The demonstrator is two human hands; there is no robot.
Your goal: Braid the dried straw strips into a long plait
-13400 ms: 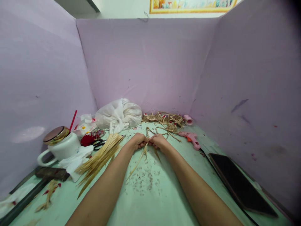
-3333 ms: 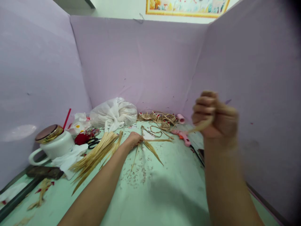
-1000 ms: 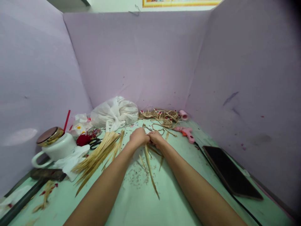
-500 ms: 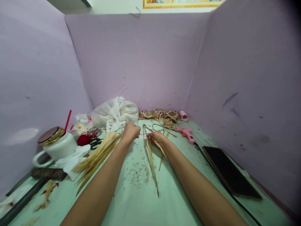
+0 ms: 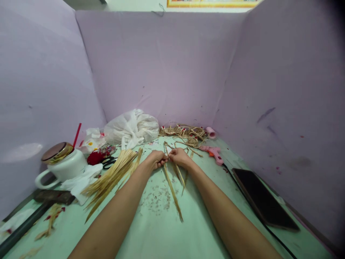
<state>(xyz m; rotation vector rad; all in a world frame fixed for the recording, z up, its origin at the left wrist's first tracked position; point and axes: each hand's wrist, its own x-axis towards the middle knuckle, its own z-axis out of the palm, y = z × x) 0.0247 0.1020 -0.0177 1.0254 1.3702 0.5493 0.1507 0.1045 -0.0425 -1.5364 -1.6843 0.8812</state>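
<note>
Close together over the middle of the table are my left hand (image 5: pixel 156 159) and my right hand (image 5: pixel 180 157), their fingertips almost meeting. A long flat straw strip (image 5: pixel 173 191) hangs down from between the pinched fingers of my left hand, its lower end pointing toward me. My right hand is closed on shorter straw strips (image 5: pixel 181 177) that stick out below its fingers. Just beyond the fingertips lies a thin braided straw cord (image 5: pixel 166 144). The exact crossing of the strips is hidden by the fingers. Left of my left forearm lies a bundle of straw strips (image 5: pixel 113 176).
Braided straw pieces (image 5: pixel 185 132) and a pink roll (image 5: pixel 211 132) line the back wall. A pink glue gun (image 5: pixel 212 153) and a dark tablet (image 5: pixel 265 198) lie right. Left are a white plastic bag (image 5: pixel 132 127), scissors (image 5: pixel 109 163), a white mug (image 5: pixel 68 169) and a hammer (image 5: pixel 54 198).
My left hand has come down and right to meet my right hand at the strips. My right hand has shifted slightly, and the long strip's lower end has moved a little.
</note>
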